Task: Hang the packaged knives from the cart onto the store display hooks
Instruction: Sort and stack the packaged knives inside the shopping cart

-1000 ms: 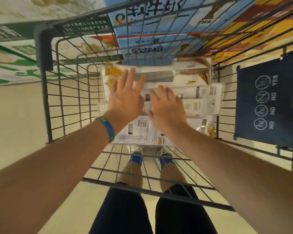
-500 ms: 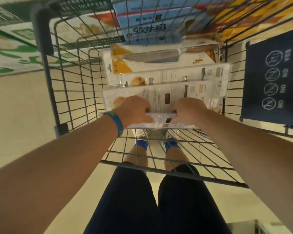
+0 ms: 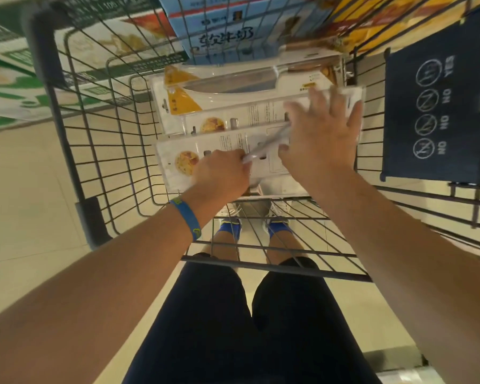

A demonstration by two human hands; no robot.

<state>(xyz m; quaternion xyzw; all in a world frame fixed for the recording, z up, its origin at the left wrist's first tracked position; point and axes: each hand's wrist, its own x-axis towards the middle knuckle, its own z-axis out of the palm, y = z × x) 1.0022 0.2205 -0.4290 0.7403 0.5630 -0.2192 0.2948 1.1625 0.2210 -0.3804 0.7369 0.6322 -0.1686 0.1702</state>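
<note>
Nearest, dark shorts [image 3: 205, 314] fill the bottom of the view, and blue-trimmed shoes [image 3: 230, 225] show through the wire floor of the cart [image 3: 261, 266]. Both bare forearms reach into the cart, the left one with a blue wristband [image 3: 187, 218].

The left hand [image 3: 222, 173] is curled tight, pinching the near end of a thin pack [image 3: 269, 142] that is seen edge-on and slants up to the right. The right hand [image 3: 322, 142] is blurred, its fingers spread apart and gripping nothing, over the far end of that pack; whether it touches is unclear.

Under both hands the other packs [image 3: 178, 164] lie overlapped on the cart floor, printed backs up. The farthest pack, the knife pack [image 3: 233, 84], lies face up with its blade showing.

Beyond the cart's far wall stands a blue carton [image 3: 222, 29]. A dark panel [image 3: 438, 112] with round signs hangs on the cart's right side.
</note>
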